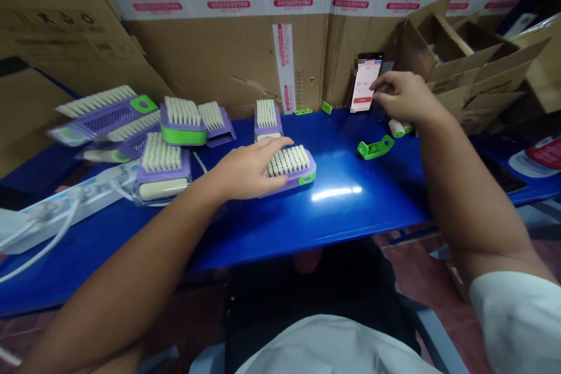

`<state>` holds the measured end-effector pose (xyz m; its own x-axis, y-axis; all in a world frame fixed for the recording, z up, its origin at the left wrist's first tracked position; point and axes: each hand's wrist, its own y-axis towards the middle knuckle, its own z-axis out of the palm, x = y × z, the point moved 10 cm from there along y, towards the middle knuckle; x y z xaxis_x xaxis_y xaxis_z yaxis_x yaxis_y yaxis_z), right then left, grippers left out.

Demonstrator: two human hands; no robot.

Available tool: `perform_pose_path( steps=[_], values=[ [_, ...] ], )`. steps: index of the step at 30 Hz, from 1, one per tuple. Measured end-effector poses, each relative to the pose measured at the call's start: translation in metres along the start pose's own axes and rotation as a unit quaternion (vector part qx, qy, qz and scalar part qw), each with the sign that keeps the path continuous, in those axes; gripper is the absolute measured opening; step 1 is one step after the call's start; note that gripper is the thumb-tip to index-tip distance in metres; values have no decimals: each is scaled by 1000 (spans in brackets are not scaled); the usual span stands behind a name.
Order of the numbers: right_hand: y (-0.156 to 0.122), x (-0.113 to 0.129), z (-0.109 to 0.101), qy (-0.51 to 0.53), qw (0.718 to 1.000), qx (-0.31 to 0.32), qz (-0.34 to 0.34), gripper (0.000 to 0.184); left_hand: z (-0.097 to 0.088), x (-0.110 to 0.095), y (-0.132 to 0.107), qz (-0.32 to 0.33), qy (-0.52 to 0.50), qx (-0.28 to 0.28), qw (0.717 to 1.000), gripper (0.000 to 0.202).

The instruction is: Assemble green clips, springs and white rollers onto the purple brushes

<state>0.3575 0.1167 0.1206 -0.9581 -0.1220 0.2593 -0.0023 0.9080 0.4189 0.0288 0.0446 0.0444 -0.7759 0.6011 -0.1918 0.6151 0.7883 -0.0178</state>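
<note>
Blue table (263, 228) backed by taped cardboard cartons (219, 52), with a person seated at its near edge.

Item 1: purple brush (289, 166), cream bristles up, green end cap, lying mid-table. Left hand (245, 169) covers its left end, fingers extended over the bristles, not pinching; the flat placing seems meant to steady it. Left arm (127, 251) reaches in from the lower left, wrist low.

Item 2: phone (366, 82), right of the purple brush, upright against the cartons, apparently stood so its screen faces the seat. Its digits look like a timer, too small to read. Right hand (403, 96) hangs beside it, fingers (377, 86) loosely curled; whether they touch or pinch the phone, cannot tell. Right arm (473, 187) is raised and bent, in a white sleeve (517, 327).

Item 3: green part (376, 148), right of the purple brush, lying loose.

Item 4: white roller (398, 127), behind the green part.

Item 5: two green clips (326, 107), behind the purple brush.

Item 6: several brushes (182, 123), left of the purple brush, bunched within the left hand's reach.

Item 7: power strip (74, 198), farther left, with white cords.
</note>
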Motion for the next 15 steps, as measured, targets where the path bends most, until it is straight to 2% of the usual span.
perform_pose_path(
  steps=[3, 6, 8, 12, 15],
  values=[
    [-5, -6, 13, -62, 991, 121, 7, 47, -7, 3, -2, -3, -40, -33, 999, 103],
    [-12, -20, 33, -134, 967, 207, 57, 57, -10, 13, -3, -67, -61, -63, 994, 107],
    [-16, -29, 48, -173, 949, 252, 82, 56, -8, 17, -2, -91, -81, -67, 990, 105],
    [-19, -43, 72, -217, 923, 302, 95, 49, -9, 21, 0, -90, -121, -82, 985, 101],
    [-15, -52, 77, -242, 914, 310, 101, 46, -11, 27, 0, -87, -138, -93, 982, 102]
  ],
)
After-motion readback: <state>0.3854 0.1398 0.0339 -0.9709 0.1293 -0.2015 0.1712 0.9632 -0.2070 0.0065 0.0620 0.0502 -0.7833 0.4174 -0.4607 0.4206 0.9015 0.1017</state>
